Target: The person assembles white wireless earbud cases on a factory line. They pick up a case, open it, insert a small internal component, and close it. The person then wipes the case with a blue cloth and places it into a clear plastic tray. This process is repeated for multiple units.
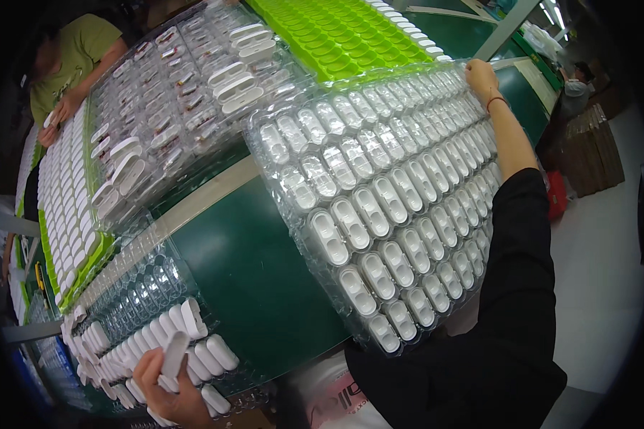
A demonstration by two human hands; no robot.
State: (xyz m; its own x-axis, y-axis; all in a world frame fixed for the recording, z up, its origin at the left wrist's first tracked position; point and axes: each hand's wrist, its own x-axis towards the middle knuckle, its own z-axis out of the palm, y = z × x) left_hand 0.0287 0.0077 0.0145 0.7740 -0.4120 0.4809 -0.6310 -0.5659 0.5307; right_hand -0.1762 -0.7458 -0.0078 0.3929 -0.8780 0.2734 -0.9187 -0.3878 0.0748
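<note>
My left hand pinches a small white oblong plastic case piece between thumb and fingers. Below and around it, similar rounded white pieces lie in rows on a clear moulded tray. At the far right, my right hand is closed on the far corner of a large clear blister tray. Rows of white oblong shells fill that tray; the nearer rows show their hollow insides. It appears tilted, its near end by my right sleeve. The fingertips of my right hand are hidden.
A green work surface shows between the trays. Beyond it are clear trays with small parts and a bright green moulded tray. At the far left a person's hand works over white pieces. A grey post stands at the back right.
</note>
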